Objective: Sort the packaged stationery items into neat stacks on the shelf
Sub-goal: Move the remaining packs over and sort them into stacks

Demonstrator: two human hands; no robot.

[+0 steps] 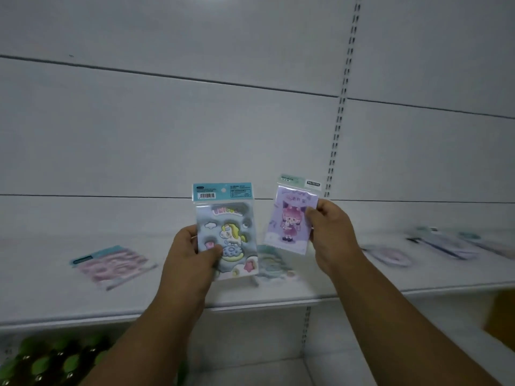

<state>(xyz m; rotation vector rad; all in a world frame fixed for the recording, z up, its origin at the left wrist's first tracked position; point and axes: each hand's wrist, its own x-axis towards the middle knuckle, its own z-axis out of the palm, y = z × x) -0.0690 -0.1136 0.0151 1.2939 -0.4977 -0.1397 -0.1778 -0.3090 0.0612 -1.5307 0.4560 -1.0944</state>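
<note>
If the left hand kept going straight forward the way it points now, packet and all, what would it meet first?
Probably the pale packet lying on the shelf just behind the unicorn sticker packet that the left hand holds. Depth is unclear; if the hand passes above it, the back wall comes next.

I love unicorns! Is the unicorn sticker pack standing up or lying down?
Standing up: the left hand holds the unicorn pack upright above the shelf, header on top.
</note>
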